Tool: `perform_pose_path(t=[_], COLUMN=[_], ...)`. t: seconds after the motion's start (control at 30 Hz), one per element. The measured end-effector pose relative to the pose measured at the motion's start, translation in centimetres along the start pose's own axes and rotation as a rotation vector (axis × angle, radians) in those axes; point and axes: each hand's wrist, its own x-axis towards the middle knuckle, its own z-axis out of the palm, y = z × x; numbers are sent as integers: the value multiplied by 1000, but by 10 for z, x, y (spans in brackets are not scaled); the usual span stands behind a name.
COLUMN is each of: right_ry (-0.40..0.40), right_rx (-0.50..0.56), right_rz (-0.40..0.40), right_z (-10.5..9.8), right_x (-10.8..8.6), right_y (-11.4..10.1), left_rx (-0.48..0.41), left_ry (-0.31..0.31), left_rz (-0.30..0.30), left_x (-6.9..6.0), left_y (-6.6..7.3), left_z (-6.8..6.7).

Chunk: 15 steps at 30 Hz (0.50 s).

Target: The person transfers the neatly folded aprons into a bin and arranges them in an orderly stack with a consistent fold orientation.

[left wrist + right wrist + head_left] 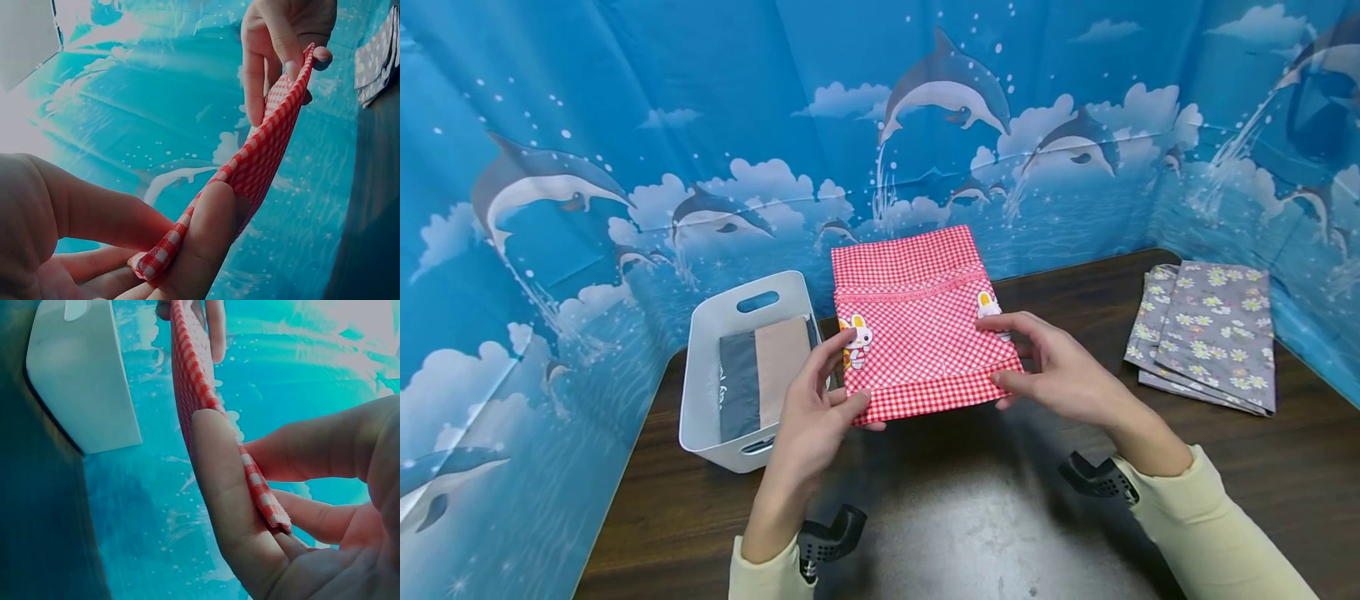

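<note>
While I watch from my remote station, the flat red-and-white gingham cloth piece [925, 333] is held above the dark brown wooden table [662, 517], just right of the pale grey plastic bin [703, 367]; its far end points towards the blue dolphin-printed backdrop [775, 92], leaning slightly left — foreshortening hides which axis is longer; it looks broad and gently bowed, with a trimmed band across it and white rabbit prints at both sides; the left hand [816, 408] pinches its near left corner, the right hand [1060, 375] its near right — thumbs on top, forearms converging from pale yellow sleeves [1213, 517].
</note>
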Motion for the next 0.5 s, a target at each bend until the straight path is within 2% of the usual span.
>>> perform_pose_path(t=[0.23,0.5], right_ry=[28,27], right_rx=[-13,21], right_rz=[-37,-49], right_z=[8,20], right_x=[5,15], right_y=[0,0], left_rx=[30,58], left_ry=[29,59], left_rz=[7,12], left_x=[-2,-4], left_y=[5,8], left_z=[-7,-17])
